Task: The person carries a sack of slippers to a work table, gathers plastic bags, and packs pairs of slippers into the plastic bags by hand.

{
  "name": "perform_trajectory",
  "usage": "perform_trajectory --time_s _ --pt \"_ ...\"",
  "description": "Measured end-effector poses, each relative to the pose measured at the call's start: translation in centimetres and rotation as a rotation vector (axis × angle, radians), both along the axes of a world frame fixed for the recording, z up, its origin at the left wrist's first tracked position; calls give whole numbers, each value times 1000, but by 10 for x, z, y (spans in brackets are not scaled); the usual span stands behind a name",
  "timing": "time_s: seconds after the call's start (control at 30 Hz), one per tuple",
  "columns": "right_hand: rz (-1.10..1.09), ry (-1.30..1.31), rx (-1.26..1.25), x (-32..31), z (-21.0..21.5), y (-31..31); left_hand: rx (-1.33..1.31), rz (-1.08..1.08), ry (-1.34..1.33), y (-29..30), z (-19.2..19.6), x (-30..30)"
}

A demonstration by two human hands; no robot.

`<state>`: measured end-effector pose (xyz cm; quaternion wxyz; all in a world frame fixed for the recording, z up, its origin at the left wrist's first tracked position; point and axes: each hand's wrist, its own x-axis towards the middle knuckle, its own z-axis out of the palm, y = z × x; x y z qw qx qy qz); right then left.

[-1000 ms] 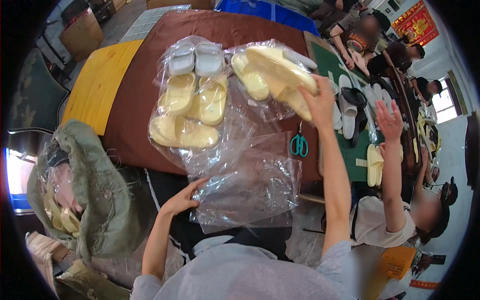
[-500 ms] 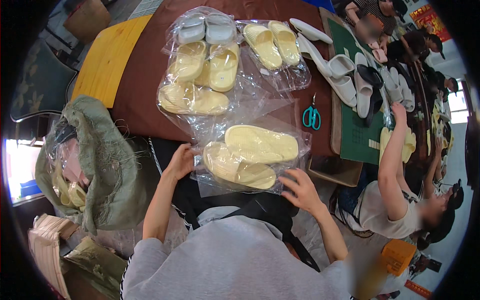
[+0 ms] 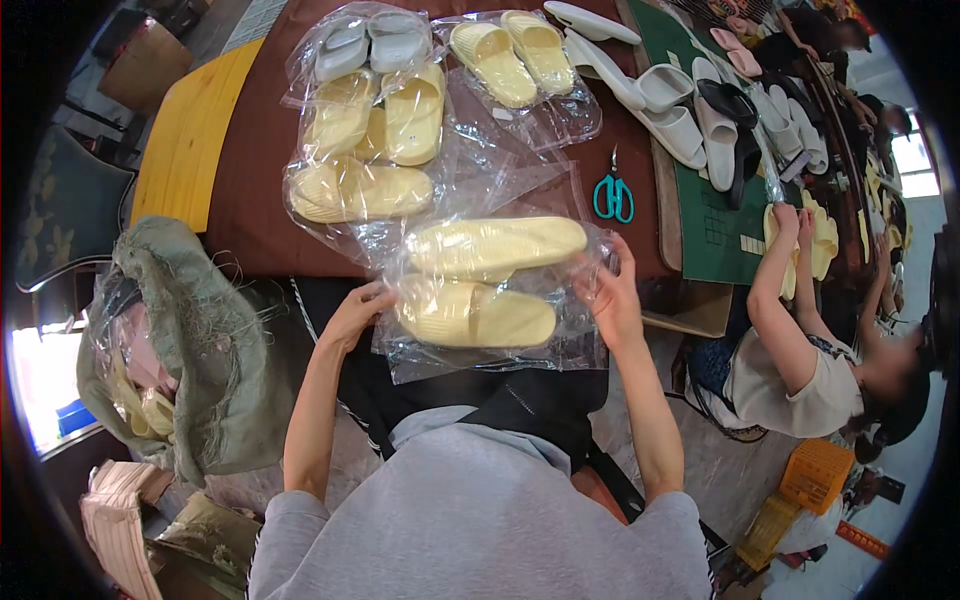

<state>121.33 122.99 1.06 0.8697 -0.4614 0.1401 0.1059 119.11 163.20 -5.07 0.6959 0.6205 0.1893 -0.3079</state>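
Two pale yellow ribbed foam slippers lie nearly parallel between the hands, in clear crinkled plastic film at the near edge of the brown cloth-covered table. Half a second ago the lower slipper slanted down to the right; now both run almost level, and the right hand has moved from the film's lower right corner up to its right side. The pair therefore seems straighter, judging by the lie of it.

That hand is loosely spread, thumb and fingers apart beside the slippers' right ends; blur hides whether it touches the film. The left hand has its fingertips gathered at the film's left edge, near the lower slipper; whether they pinch it cannot be told.

Beyond lie teal-handled scissors, a yellow slipper pair in clear plastic and a grey pair in clear plastic.
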Motion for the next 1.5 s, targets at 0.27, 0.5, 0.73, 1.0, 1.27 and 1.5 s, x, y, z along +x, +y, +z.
perform_trajectory --time_s 0.27,0.5,0.73,1.0,1.27,1.5 --pt "317 100 -451 3 -46 -9 -7 82 -33 -4 -18 -1" --pt "-82 -588 -1283 32 -32 5 101 74 -98 -17 -10 3" --pt "267 -674 -1447 68 -34 3 174 119 -248 -20 -11 0" --pt "30 -1045 -1323 59 25 13 150 193 -217 -17 -30 -3" --pt "385 -55 -413 55 13 3 80 225 -223 -29 -23 -3" --pt "657 257 -497 29 -43 -7 120 235 -224 -29 -28 -5"
